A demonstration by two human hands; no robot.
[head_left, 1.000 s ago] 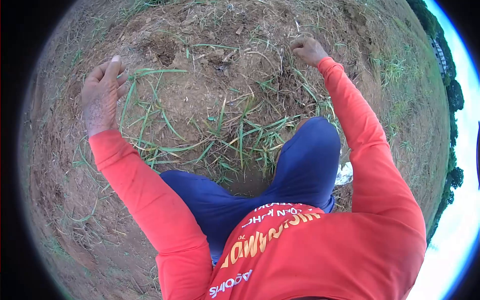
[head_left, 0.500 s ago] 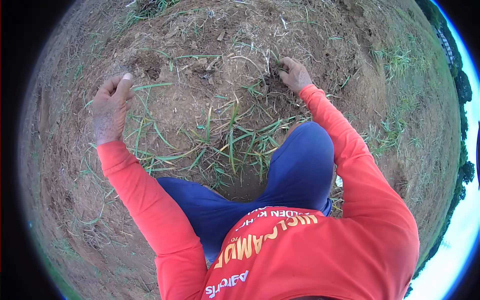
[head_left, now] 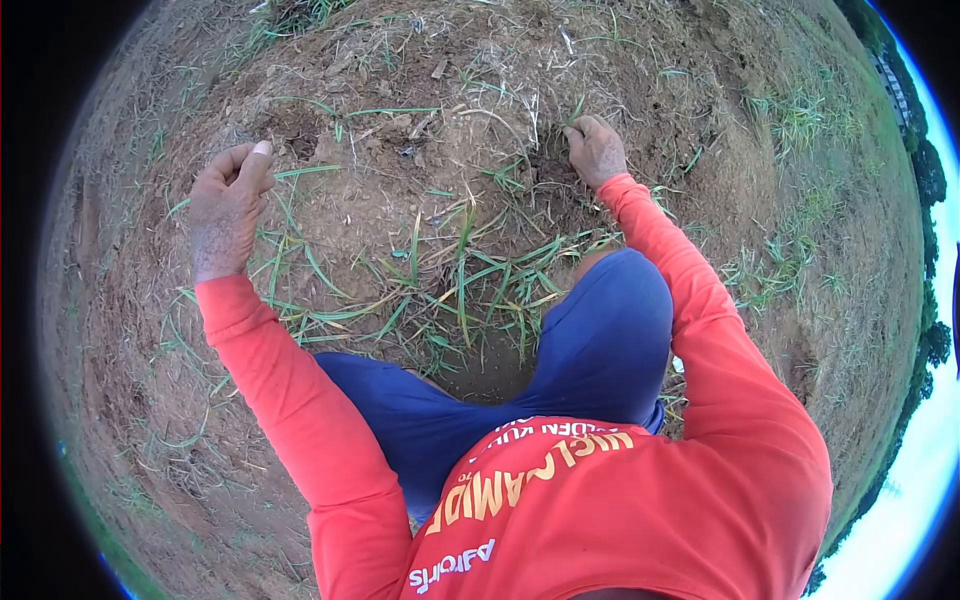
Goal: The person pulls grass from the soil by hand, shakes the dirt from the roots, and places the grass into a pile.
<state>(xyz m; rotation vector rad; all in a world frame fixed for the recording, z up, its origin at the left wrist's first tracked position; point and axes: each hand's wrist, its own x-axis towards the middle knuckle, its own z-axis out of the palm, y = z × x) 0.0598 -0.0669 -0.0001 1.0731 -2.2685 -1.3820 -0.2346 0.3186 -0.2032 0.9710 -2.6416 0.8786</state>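
Note:
My right hand (head_left: pixel 598 155) is closed in a pinch low over the soil, and a short green grass blade (head_left: pixel 578 108) sticks up from its fingertips. Dug, darker soil (head_left: pixel 553 170) lies just left of those fingers. Off to the left, my left hand (head_left: pixel 228 205) is raised with its fingers curled and the thumb against them. Whether it holds anything I cannot tell. A long green blade (head_left: pixel 308 170) shows beside its fingers. Between the hands and my knees grows a clump of long-bladed grass (head_left: pixel 462 285), partly yellowed.
My bent legs in blue trousers (head_left: pixel 605 320) frame the near side of the clump. Dry brown soil (head_left: pixel 380 190) with straw and scattered grass spreads around. Grass tufts (head_left: pixel 795 125) grow to the right, and a tree line (head_left: pixel 928 180) stands at the far right.
My right hand has shifted slightly right and up from the dug spot, with its fingers still pinched. My left hand has moved a little to the right.

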